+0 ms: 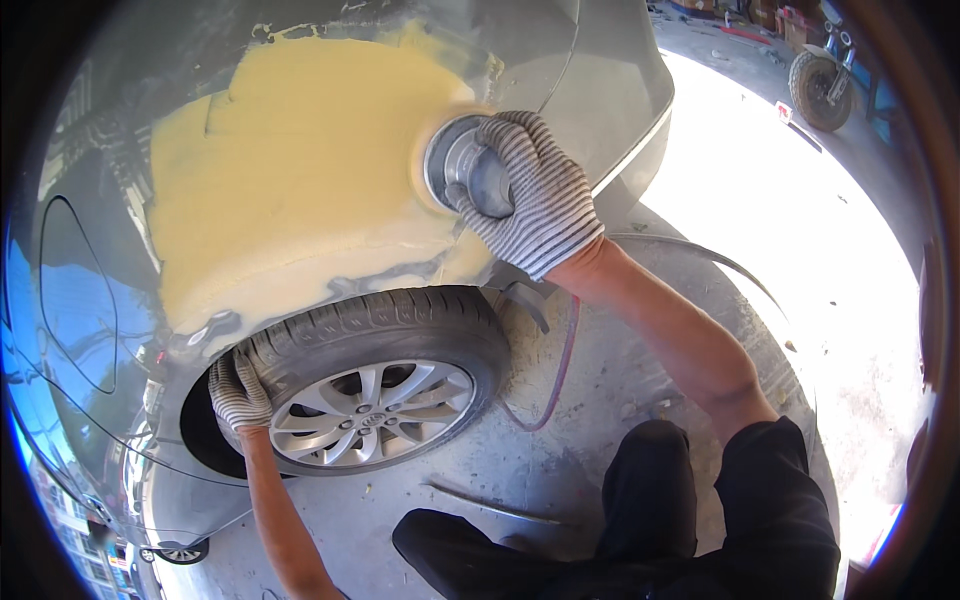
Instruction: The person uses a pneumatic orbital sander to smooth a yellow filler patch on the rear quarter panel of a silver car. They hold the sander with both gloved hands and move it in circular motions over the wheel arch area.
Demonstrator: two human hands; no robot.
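My right hand, in a striped knit glove, grips a round grey sander on the yellow filler patch of the grey car's body panel. My left hand, gloved alike, is at the wheel arch's left side, against the black tyre and beside the alloy rim. Its fingers are bent and close together; exactly what they grip at the arch edge is unclear.
A red hose and a dark hose run by the wheel. A thin strip lies on the concrete floor by my dark-trousered legs. A small wheeled vehicle stands at the upper right, near clutter.
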